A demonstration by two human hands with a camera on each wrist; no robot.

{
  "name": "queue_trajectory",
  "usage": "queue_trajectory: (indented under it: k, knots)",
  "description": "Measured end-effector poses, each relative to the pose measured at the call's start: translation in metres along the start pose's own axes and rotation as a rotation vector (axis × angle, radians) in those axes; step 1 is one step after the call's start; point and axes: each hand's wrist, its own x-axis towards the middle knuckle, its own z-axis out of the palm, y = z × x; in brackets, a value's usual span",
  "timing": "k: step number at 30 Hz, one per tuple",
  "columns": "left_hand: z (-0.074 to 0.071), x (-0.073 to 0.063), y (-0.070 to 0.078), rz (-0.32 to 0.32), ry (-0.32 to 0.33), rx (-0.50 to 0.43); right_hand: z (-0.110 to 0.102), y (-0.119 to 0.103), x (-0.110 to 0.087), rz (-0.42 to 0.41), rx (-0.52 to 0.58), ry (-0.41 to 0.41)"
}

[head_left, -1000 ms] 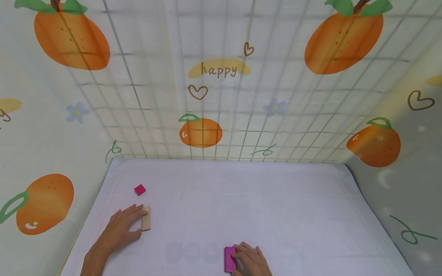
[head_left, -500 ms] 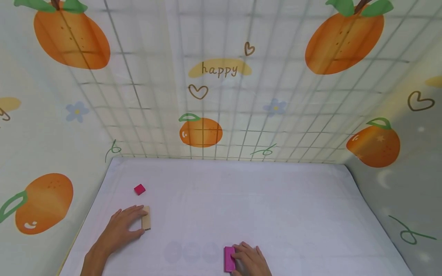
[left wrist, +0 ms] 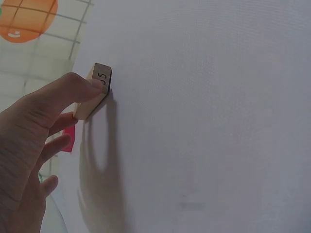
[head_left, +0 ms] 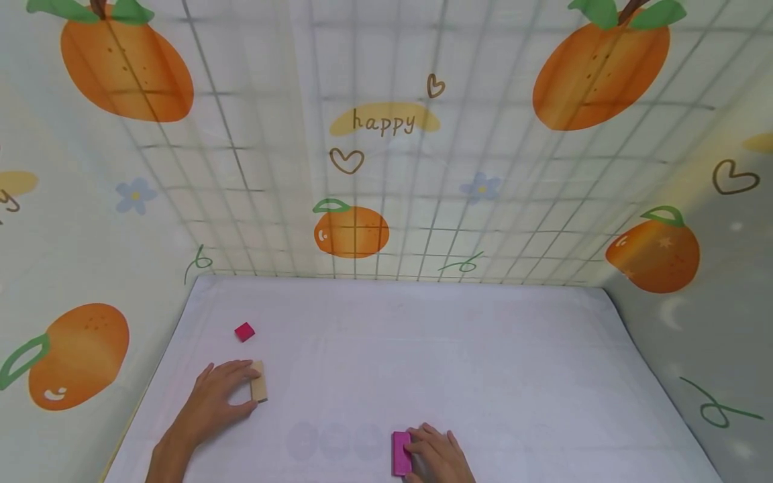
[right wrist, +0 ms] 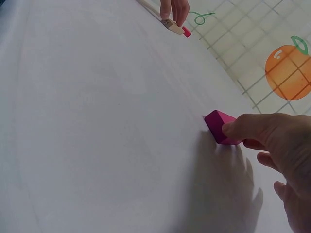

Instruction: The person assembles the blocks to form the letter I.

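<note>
My left hand (head_left: 211, 400) pinches a pale wooden block (head_left: 260, 386) between thumb and fingers, at the left of the white surface. Dark printed characters show on the end of this wooden block (left wrist: 102, 74) in the left wrist view. Just beyond it lies a small red block (head_left: 244, 332), partly hidden behind the fingers in the left wrist view. Near the front edge, my right hand (head_left: 443, 455) holds a magenta rectangular block (head_left: 400, 453), thumb on its near end. The right wrist view shows the magenta block (right wrist: 215, 127) against the white surface.
A white cloth (head_left: 483, 362) covers the work surface. Upright fabric walls (head_left: 386, 168) printed with oranges and a grid enclose it at the back and both sides. Faint round grey marks (head_left: 335, 441) show on the cloth between the hands.
My left hand and the wooden block have shifted slightly to the right. The right hand, the magenta block and the red block stay where they were.
</note>
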Motion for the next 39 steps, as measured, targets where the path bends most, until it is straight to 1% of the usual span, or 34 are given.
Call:
queue_trajectory:
  k: [4,10,14,19,26,31,33,36,39]
  knots:
    - [0.001,0.002,0.003,0.007,0.006,-0.007,0.001,0.001,-0.001,-0.002,0.002,0.014]
    - [0.002,0.005,0.012,0.019,0.008,-0.029,0.002,0.002,-0.001,-0.032,-0.010,0.041]
    - [0.003,0.007,0.017,0.036,0.012,-0.023,0.001,0.002,-0.001,-0.035,-0.005,0.030]
    - [0.006,0.011,0.023,0.067,0.021,-0.031,-0.001,0.000,0.000,-0.011,0.012,0.003]
    - [0.010,0.018,0.034,0.072,0.005,-0.024,-0.001,-0.001,-0.001,-0.001,0.007,0.005]
    - [0.012,0.025,0.047,0.122,0.040,-0.042,0.000,-0.001,-0.001,-0.011,0.009,0.027]
    - [0.012,0.028,0.053,0.132,0.047,-0.053,0.000,0.000,-0.001,-0.015,0.006,0.029]
    - [0.013,0.033,0.063,0.128,0.033,-0.066,0.000,-0.001,-0.001,-0.019,0.003,0.024]
    - [0.015,0.039,0.072,0.113,0.002,-0.066,-0.001,-0.001,-0.001,-0.010,0.005,0.007]
